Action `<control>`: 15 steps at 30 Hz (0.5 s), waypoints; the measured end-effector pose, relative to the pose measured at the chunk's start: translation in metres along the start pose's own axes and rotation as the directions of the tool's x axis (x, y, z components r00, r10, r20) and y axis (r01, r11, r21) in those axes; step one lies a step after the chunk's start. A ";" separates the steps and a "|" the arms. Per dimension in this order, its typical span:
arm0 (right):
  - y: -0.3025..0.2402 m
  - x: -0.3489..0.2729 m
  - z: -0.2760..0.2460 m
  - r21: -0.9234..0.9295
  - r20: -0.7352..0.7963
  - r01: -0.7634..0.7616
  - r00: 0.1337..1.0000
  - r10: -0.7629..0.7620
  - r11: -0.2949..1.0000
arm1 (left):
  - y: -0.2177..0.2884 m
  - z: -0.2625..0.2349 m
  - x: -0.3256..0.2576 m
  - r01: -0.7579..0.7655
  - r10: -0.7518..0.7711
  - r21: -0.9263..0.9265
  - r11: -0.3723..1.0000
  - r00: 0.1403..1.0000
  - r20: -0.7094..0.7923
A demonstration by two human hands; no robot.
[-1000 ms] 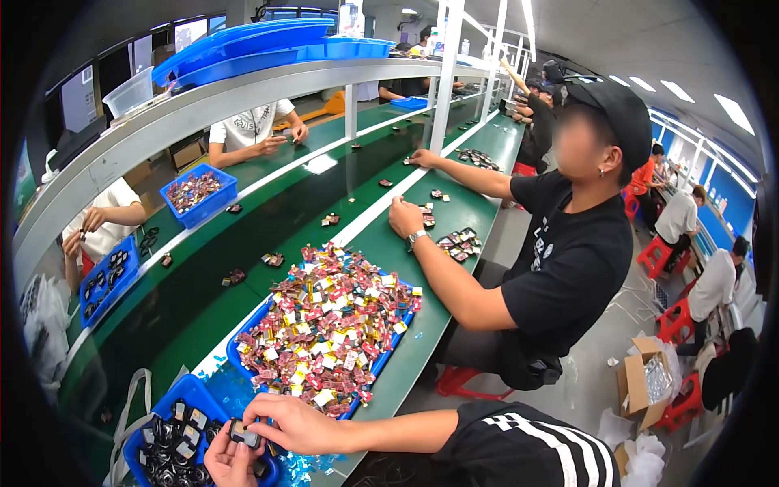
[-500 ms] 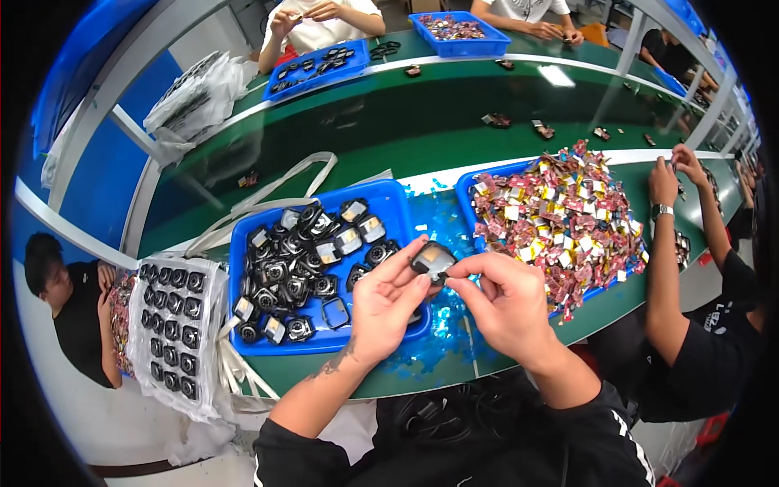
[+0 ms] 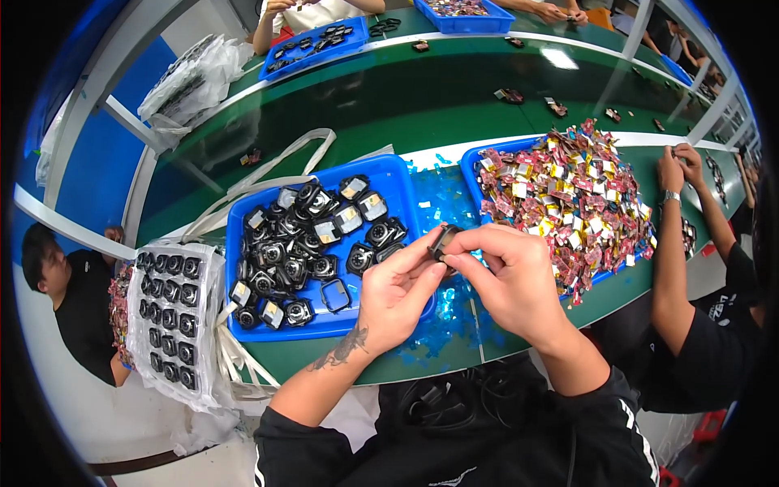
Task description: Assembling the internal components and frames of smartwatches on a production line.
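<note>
Pinching a black watch-style casing two-handed above the green bench
Grasping its left side with fingers and thumb of the left hand, its right side with thumb and forefinger of the right hand; holding it almost edge-on, too covered by fingertips to be sure which face is outward; over blue film scraps, just right of a blue tray of similar casings, left of a second blue tray heaped with reddish circuit pieces

Left hand close beside right hand, both in a pinch
</note>
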State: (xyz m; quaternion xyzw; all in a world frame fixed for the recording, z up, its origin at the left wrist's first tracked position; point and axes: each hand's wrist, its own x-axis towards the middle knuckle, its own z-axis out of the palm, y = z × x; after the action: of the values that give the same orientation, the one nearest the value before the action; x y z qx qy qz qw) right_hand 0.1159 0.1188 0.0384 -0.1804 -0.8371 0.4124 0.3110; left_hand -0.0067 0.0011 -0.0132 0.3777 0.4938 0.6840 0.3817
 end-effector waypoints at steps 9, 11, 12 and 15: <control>-0.001 0.000 -0.001 -0.014 0.024 -0.026 0.999 0.026 1.000 | -0.005 0.002 -0.002 -0.038 0.038 0.036 0.999 0.999 0.006; -0.002 0.000 0.000 -0.032 0.000 0.002 1.000 -0.002 0.999 | -0.003 0.003 -0.003 -0.103 0.106 0.209 0.972 0.994 0.000; -0.002 0.000 -0.001 -0.032 -0.002 -0.001 1.000 0.001 0.999 | -0.001 0.004 -0.003 -0.101 0.103 0.209 0.973 0.995 0.002; -0.003 0.001 -0.003 -0.172 0.018 0.074 0.997 -0.072 0.982 | 0.001 0.001 -0.002 -0.115 0.116 0.309 0.944 0.993 0.017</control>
State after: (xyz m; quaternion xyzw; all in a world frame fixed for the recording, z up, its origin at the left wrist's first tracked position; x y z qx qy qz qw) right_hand 0.1177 0.1195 0.0423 -0.1733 -0.8774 0.3277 0.3045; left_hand -0.0049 -0.0007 -0.0119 0.4605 0.5721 0.6197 0.2767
